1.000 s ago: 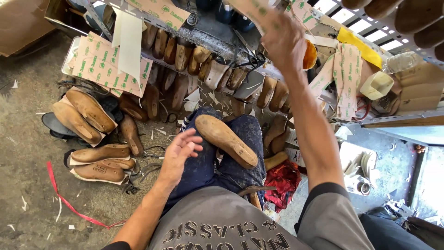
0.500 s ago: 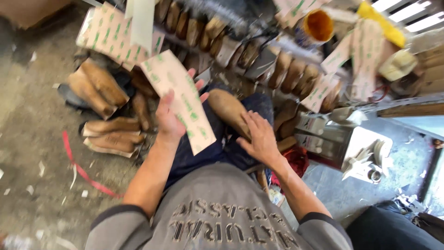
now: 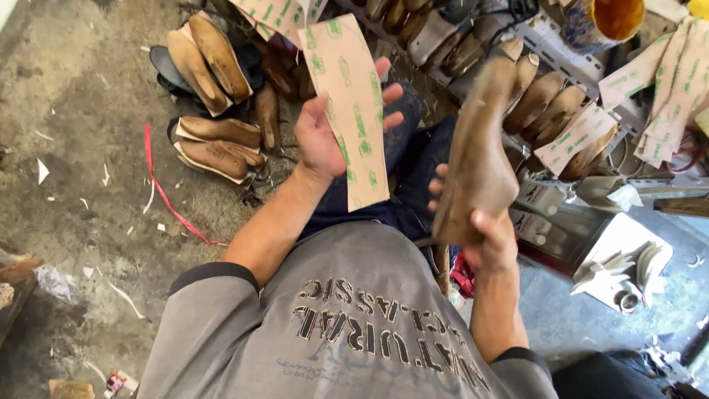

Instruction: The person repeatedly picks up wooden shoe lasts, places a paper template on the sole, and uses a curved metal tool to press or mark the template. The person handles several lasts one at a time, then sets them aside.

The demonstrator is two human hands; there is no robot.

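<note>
My left hand [image 3: 329, 133] holds up a long tan paper strip [image 3: 354, 103] with green markings, fingers spread behind it. My right hand [image 3: 484, 233] grips the heel end of a brown wooden shoe last [image 3: 480, 151], raised upright with its toe pointing away from me. Both are above my lap, over blue jeans [image 3: 402, 181]. The strip and the last are a short gap apart.
Several wooden lasts [image 3: 210, 63] lie in a pile on the dirty concrete floor at left, with a red strap [image 3: 166, 196] beside them. A rack of more lasts [image 3: 543, 96] and hanging paper strips [image 3: 665, 74] stands ahead. An orange-lined can [image 3: 609, 18] sits top right.
My right hand has lifted the wooden last off my lap and stood it upright. My left hand keeps the paper strip, now raised nearer the last.
</note>
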